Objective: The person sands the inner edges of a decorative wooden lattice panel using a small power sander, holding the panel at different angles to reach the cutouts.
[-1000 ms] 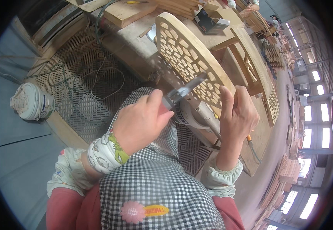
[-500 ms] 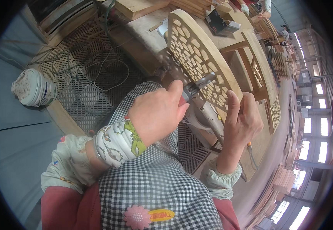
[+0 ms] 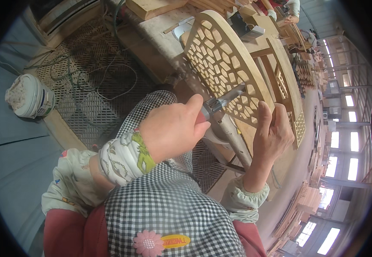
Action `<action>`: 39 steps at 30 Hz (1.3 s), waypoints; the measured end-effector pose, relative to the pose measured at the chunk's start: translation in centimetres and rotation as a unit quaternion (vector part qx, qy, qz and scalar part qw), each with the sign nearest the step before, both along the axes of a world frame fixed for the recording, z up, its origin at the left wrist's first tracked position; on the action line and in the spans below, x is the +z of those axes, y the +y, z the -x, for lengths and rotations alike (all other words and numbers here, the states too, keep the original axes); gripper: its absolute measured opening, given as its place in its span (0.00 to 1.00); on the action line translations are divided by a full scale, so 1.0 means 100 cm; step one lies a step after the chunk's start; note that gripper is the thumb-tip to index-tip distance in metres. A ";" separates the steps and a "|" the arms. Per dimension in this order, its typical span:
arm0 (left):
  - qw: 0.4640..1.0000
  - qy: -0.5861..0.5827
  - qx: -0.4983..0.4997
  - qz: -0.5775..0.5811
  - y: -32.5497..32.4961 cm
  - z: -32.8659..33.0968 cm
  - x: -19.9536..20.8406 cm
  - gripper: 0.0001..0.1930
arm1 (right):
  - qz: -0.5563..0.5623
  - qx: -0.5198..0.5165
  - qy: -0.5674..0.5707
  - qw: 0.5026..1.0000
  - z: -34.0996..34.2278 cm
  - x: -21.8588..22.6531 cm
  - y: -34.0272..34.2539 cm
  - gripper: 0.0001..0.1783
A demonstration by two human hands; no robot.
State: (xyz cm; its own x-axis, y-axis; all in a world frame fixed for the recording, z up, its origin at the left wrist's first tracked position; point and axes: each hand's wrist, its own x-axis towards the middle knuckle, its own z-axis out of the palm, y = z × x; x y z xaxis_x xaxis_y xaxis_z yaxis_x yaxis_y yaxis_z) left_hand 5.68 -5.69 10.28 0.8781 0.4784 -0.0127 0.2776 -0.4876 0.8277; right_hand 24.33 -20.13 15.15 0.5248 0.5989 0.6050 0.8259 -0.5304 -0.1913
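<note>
A curved, pale wooden panel [image 3: 240, 50], pierced all over with small irregular openings, stands tilted before me. My right hand [image 3: 271, 132] is closed on its near right end, thumb up. My left hand [image 3: 171, 128] is wrapped round the red handle of a hand tool [image 3: 226, 99] with a metal collar and a shiny blade-like end, somewhat blurred. The tool's tip lies across the lower right openings of the panel; I cannot tell whether it touches the wood. My left fingers hide most of the handle.
The workbench [image 3: 162, 36] carries a wooden block [image 3: 153, 7], a dark box [image 3: 243, 28] and another slatted wooden frame [image 3: 276, 70]. A white bucket [image 3: 31, 96] stands at the left beside floor matting [image 3: 87, 51] with loose cords. Another person's hand [image 3: 292, 19] shows at the far right.
The panel and the tool's blade have shifted slightly to the right in view. Both hands keep their grips, and the whole view has turned a little.
</note>
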 end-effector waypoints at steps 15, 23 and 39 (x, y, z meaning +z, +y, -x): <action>0.998 0.007 0.018 -0.052 0.003 0.013 -0.005 0.19 | 0.013 -0.021 -0.008 1.000 0.002 0.001 0.002 0.22; 0.998 -0.003 0.036 -0.053 0.006 0.036 0.012 0.20 | 0.021 -0.011 -0.027 0.999 0.002 0.002 0.002 0.20; 0.995 0.030 0.031 -0.089 0.015 0.013 0.032 0.19 | 0.037 -0.003 -0.049 0.998 0.009 0.008 0.001 0.20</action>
